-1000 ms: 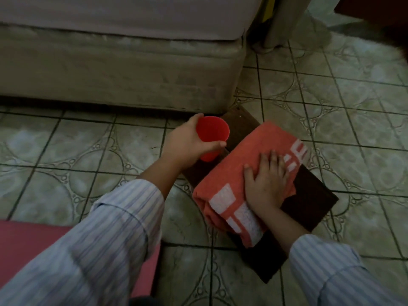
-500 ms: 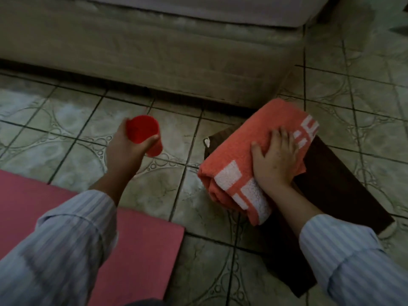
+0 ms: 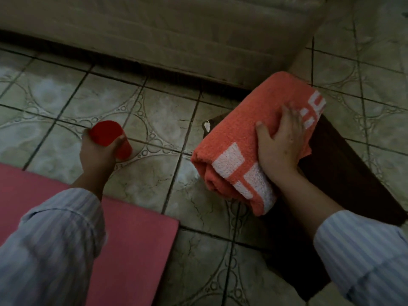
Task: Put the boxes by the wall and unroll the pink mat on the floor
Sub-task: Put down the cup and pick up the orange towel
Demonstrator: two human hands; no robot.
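The pink mat [image 3: 136, 250] lies flat on the tiled floor at the lower left, partly under my left sleeve. My left hand [image 3: 97, 155] is shut on a red cup [image 3: 109, 136], held low over the tiles just beyond the mat's far edge. My right hand [image 3: 280, 146] rests with fingers curled on a folded orange towel with white blocks [image 3: 238, 151]. The towel lies on a dark brown flat box [image 3: 344, 173] at the right. Whether the hand grips or only presses the towel is unclear.
A pale mattress or bed base [image 3: 176, 29] runs across the top, its corner near the towel. Patterned grey-green tiles [image 3: 167, 120] cover the floor between the mat, the bed and the dark box.
My left hand has carried the red cup away from the towel, leftward and down toward the floor by the mat. My right hand stays on the towel. The view has shifted left.
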